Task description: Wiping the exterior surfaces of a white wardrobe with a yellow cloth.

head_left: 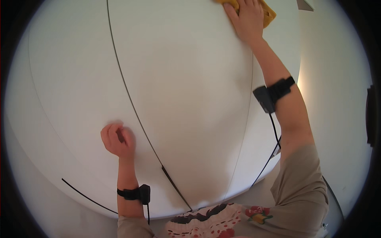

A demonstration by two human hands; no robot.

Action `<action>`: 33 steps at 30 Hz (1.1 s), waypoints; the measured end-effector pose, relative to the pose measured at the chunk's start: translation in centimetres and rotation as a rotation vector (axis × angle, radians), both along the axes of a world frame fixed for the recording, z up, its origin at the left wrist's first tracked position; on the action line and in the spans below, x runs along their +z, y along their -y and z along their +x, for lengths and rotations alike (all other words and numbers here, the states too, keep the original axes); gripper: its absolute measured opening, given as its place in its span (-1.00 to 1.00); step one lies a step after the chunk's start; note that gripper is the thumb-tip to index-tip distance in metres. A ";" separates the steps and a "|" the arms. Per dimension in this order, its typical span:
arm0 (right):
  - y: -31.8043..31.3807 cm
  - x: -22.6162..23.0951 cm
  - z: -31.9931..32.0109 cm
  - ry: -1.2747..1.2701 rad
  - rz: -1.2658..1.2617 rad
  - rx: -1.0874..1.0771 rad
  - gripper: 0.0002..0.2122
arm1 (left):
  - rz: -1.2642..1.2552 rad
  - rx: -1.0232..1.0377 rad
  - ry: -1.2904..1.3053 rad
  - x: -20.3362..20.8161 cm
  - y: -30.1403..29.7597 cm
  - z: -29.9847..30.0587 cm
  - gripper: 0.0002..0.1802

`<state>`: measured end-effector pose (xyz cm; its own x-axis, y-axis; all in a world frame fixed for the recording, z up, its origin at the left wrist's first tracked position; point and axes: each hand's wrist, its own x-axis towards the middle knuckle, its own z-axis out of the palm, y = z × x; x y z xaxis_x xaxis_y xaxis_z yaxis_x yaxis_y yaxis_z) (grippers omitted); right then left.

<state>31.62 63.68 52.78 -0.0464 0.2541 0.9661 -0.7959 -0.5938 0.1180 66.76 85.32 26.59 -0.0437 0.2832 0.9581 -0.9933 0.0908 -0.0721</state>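
At the top right, my right hand [249, 20] presses a mustard-yellow cloth [270, 15] against a broad white panelled surface [178, 99]. Part of the cloth shows past the fingers, and the upper frame edge cuts off the fingertips. My left hand [118, 139] is loosely closed at the lower left, close to the same white surface. Its fingers curl inward around a hollow, with nothing seen inside. Whether this hand touches the surface, I cannot tell.
A dark seam [127, 90] runs down the white surface between my hands, ending in a thicker dark strip [174, 184]. Black strapped devices sit on my right arm [274, 94] and left forearm [141, 194], each trailing a cable. A dark object [370, 115] stands at the far right.
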 end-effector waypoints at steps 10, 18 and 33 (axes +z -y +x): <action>-4.4 -18.7 3.2 -0.433 0.209 0.002 -0.29 | -0.010 0.063 -0.013 0.8 0.5 -0.3 -0.77; -7.5 -30.3 9.3 -1.069 -0.088 0.093 -0.36 | 0.004 0.014 0.060 0.8 0.6 0.0 -0.80; -9.5 -6.5 16.6 -0.525 -0.046 0.077 -0.38 | -0.018 0.051 0.006 0.7 0.1 0.7 -0.77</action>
<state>48.22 73.14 46.26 0.4200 0.3118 0.8523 -0.5774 -0.6327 0.5160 67.44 85.27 27.27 -0.0641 0.2980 0.9524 -0.9961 0.0386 -0.0791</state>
